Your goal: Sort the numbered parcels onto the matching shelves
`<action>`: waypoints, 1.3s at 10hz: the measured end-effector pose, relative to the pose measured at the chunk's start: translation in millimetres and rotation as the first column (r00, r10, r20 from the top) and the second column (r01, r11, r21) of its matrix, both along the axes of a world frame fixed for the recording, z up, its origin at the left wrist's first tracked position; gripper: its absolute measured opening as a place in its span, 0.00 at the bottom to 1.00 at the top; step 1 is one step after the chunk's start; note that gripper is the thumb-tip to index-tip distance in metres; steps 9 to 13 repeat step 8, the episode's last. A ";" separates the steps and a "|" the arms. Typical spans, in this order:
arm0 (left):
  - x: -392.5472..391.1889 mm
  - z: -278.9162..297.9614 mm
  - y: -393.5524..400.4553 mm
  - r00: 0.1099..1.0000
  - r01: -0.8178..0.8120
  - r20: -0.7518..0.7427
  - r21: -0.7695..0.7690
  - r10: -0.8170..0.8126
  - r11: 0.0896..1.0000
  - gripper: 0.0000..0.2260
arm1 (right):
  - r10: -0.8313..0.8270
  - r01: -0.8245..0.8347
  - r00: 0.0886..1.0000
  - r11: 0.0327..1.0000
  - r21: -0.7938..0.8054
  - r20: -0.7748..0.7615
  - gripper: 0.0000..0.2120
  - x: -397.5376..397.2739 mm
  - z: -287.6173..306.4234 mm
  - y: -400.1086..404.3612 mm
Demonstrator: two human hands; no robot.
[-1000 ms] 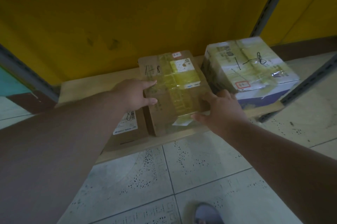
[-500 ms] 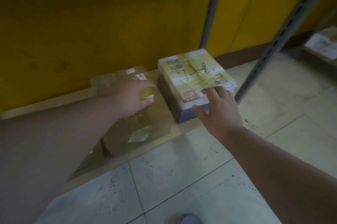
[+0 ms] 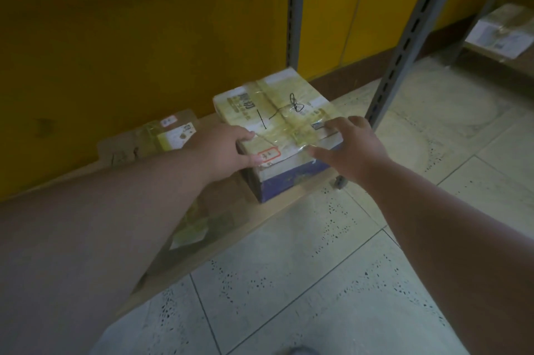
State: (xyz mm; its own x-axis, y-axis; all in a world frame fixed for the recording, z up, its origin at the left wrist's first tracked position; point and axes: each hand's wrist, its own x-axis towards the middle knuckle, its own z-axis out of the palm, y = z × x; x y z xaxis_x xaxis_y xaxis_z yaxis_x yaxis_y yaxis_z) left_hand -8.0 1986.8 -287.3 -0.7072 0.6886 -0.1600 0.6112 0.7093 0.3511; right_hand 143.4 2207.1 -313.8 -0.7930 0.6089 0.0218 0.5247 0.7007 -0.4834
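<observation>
The flat brown cardboard parcel (image 3: pixel 173 135) now lies released on the low wooden shelf (image 3: pixel 231 227). My left hand (image 3: pixel 224 152) has crossed from it to the taped white-and-blue box marked 1-8 (image 3: pixel 277 123) just beside, thumb and fingers pinching its near-left corner. My right hand (image 3: pixel 351 149) rests spread-fingered on its near-right edge; I judge this box gets squared up next.
</observation>
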 end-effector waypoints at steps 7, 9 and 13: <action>25.5 3.9 -20.6 0.996 -0.043 -0.082 0.041 0.046 0.998 0.31 | 0.015 -0.015 1.000 1.000 -0.016 0.003 0.36 14.5 -0.8 -14.8; 28.9 7.8 -23.2 0.994 -0.050 -0.099 0.018 0.052 0.999 0.32 | -0.031 0.031 0.999 0.999 -0.028 0.018 0.38 21.2 -5.5 -24.1; 28.9 7.8 -23.2 0.994 -0.050 -0.099 0.018 0.052 0.999 0.32 | -0.031 0.031 0.999 0.999 -0.028 0.018 0.38 21.2 -5.5 -24.1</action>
